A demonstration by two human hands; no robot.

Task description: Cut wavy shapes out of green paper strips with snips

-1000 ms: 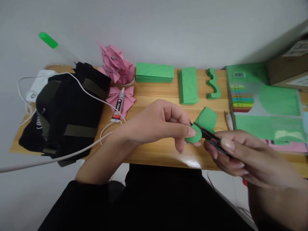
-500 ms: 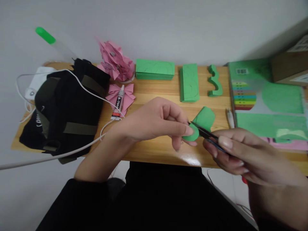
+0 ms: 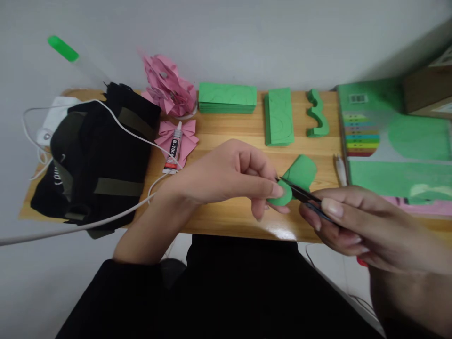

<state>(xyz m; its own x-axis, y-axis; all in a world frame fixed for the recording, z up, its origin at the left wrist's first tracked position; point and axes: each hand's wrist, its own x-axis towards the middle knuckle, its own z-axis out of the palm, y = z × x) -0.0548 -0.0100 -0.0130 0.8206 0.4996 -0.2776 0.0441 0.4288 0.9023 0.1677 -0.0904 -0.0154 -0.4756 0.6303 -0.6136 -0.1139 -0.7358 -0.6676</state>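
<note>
My left hand [image 3: 229, 174] pinches a piece of green paper [image 3: 301, 172] between thumb and fingers, above the front part of the table. A rounded end of the paper shows at my thumb tip, and a wider part extends behind the blades. My right hand [image 3: 360, 223] is closed around dark scissors [image 3: 302, 194], whose blades point left and lie against the paper near my left fingertips. Most of the scissors' handle is hidden by my fingers.
Folded green paper stacks [image 3: 228, 98] and a curvy green cut-out [image 3: 316, 115] lie behind my hands on the wooden table [image 3: 233, 126]. A glue tube [image 3: 173, 149], pink paper and a black bag [image 3: 106, 160] are left. A pen [image 3: 341, 169] and paper pack [image 3: 416, 176] lie right.
The view has shifted slightly, so the table things sit a little higher in the picture. Both hands, the paper and the scissors look nearly the same.
</note>
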